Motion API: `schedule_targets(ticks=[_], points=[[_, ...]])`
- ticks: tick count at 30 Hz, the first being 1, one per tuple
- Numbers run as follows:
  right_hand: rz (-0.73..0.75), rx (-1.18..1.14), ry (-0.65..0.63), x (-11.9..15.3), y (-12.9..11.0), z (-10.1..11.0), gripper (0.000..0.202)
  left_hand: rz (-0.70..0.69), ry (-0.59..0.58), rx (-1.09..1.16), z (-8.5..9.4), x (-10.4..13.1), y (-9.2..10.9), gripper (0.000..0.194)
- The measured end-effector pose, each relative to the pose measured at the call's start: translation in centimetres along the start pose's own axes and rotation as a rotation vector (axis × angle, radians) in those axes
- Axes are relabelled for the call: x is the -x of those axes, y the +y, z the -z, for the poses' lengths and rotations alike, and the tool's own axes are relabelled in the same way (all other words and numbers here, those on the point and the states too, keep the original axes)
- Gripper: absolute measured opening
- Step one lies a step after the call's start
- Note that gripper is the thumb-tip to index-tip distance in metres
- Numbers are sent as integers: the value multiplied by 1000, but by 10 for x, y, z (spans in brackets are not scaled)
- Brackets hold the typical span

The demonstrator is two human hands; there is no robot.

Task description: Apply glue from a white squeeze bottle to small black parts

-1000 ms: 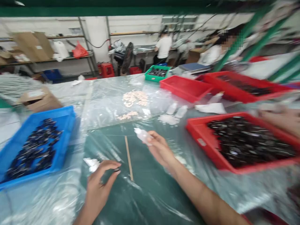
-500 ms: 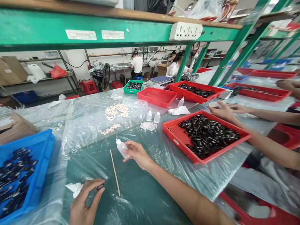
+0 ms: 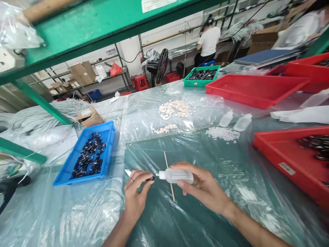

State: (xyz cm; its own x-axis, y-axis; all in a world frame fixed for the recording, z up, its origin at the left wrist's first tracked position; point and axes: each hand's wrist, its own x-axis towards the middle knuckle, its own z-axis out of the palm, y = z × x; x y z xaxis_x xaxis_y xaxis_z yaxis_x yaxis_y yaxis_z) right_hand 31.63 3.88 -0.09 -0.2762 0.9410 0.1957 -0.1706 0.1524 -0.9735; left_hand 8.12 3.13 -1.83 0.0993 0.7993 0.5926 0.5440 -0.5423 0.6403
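Note:
Between thumb and fingers, my left hand (image 3: 137, 190) pinches a small black part (image 3: 150, 178), mostly hidden by the fingertips. My right hand (image 3: 203, 183) is closed around a translucent squeeze bottle (image 3: 180, 175), which lies level with its nozzle pointing left at the black part. The nozzle tip is close to the part; whether they touch I cannot tell. Under the bottle, a thin wooden stick (image 3: 166, 159) lies on the green work surface. A white scrap of tissue (image 3: 128, 172) shows behind my left hand.
A blue tray (image 3: 111, 144) with black parts stands at left, a red tray (image 3: 267, 151) of black parts at right. Pale small pieces (image 3: 174, 109), white granules (image 3: 223, 133) and two more bottles (image 3: 243, 122) lie beyond my hands. A green beam (image 3: 102, 34) crosses above.
The view has swung left. My hands have come together, and the bottle has tipped from leaning upright to level, its nozzle now at the black part.

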Motion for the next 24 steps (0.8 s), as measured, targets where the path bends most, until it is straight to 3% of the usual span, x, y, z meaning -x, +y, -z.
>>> schedule_targets(ticks=[4,11,17,24], points=[[112,212,-15,0,3,-3,30,-27,-7,15,1,0,1,9],[184,382,-33,3,1,-6,32,-90,-38,53,1,1,2,14],[370,625,-28,8,-1,-8,44,-100,-78,52,1,0,5,15],[455,712,-23,13,0,-9,53,-126,-99,37,1,-2,9,15]])
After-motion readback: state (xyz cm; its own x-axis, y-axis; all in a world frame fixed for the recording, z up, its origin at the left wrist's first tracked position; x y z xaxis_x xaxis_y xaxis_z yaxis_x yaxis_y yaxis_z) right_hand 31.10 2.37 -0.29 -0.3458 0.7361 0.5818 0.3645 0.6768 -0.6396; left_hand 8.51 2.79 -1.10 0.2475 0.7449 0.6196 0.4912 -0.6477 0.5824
